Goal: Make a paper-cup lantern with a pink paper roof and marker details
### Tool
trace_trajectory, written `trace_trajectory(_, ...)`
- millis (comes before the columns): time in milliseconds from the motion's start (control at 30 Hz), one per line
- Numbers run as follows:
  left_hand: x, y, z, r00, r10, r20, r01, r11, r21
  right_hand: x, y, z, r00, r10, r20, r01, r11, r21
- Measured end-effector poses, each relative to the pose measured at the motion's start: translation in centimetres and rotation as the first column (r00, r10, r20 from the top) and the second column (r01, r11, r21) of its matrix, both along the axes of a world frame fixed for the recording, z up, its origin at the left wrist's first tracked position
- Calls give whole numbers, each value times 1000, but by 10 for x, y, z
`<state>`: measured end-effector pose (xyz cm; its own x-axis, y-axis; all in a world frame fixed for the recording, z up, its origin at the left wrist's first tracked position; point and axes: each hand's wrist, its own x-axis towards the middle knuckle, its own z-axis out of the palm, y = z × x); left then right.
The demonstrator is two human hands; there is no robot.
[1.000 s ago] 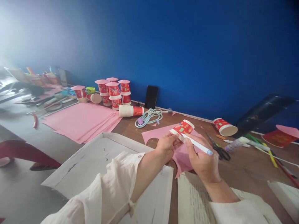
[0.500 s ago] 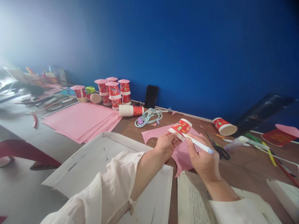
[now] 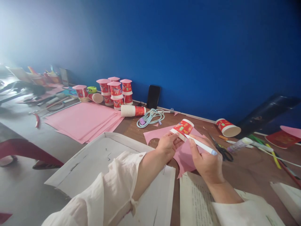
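Observation:
A red patterned paper cup [image 3: 183,127] is tilted in my left hand [image 3: 167,145], its white rim toward my palm. My right hand [image 3: 208,161] grips a white marker pen [image 3: 202,146] with a pale blue end. The pen's tip meets the lower side of the cup near its rim; whether it leaves a mark I cannot tell. Beneath both hands lies a cut sheet of pink paper [image 3: 185,157] with curved edges. Black-bladed scissors [image 3: 224,152] rest just right of my right hand.
Stacked red cups with pink paper discs [image 3: 115,91] stand by the blue wall, near nested cups [image 3: 131,110], a coiled cable [image 3: 151,117] and a phone [image 3: 153,96]. Pink sheets [image 3: 82,122] lie left. A cup [image 3: 227,127] and a glue stick [image 3: 241,144] lie right.
The whole view has shifted slightly, so things sit a little further right. Both hands keep their hold on the cup and the marker pen, with almost no visible movement between them.

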<state>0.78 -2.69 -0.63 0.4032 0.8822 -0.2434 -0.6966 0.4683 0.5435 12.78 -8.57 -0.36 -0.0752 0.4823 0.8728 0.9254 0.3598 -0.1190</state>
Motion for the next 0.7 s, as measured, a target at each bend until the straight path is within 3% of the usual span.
trace_trajectory(367,-1,1,3,999,12,-34,-13,1000,-19,14,1,-1,996,-42,-78,44,999,25)
trace_trajectory(700,-2,-1,3,1000,-25,-7,25,999,36,3,0,-2,1000,-2,-29,2,1000,12)
